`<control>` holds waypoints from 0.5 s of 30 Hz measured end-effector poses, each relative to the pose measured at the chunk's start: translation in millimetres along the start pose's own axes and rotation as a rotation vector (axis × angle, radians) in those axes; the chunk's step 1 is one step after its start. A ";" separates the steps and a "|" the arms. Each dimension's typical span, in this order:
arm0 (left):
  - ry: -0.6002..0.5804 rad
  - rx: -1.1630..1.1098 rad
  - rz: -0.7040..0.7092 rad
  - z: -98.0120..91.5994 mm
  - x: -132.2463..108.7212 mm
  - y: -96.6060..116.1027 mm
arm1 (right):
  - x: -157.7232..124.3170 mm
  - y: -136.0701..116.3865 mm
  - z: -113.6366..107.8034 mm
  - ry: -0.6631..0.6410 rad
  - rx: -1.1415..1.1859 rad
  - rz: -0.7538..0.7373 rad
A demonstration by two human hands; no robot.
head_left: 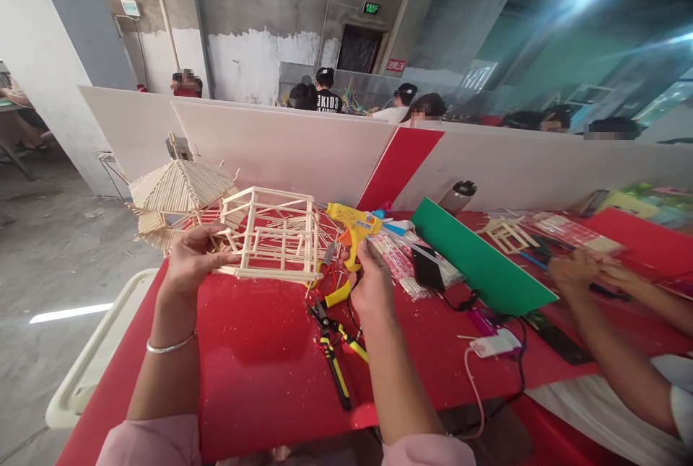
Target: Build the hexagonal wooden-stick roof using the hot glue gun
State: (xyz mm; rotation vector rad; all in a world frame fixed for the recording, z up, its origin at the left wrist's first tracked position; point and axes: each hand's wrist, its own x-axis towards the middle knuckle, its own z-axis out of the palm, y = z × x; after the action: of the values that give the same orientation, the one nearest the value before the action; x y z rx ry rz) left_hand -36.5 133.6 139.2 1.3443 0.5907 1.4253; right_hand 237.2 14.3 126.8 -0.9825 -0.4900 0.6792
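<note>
My left hand (195, 258) grips the left side of a wooden stick frame (281, 273), an open lattice of pale sticks held up above the red table. In my right hand (373, 278) is a yellow glue gun (354, 228), its nozzle pointing left toward the frame's upper right corner. Nozzle and frame look close, but I cannot tell whether they touch. Behind my left hand stands a stick-built pavilion model (181, 188) with a sloped roof. Below the frame lie black-and-yellow pliers (334, 365) and a red-and-yellow tool (328, 282), partly covered.
A green board (476, 257) stands between my place and a co-worker's hands (582, 271) at the right. Bagged sticks (406, 264) lie beside it. A white power strip (495, 343) and cables sit near the front edge. White partition panels (281, 152) line the back.
</note>
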 end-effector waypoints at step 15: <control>-0.086 0.231 0.120 3.5 -0.3 3.8 | 7.1 6.0 -2.4 -0.018 -0.052 -0.018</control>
State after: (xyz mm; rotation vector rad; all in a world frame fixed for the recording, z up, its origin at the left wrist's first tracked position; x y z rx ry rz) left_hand -34.6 131.0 143.3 1.6393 0.6422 1.4194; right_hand 241.9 20.3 120.9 -1.0205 -0.5337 0.6628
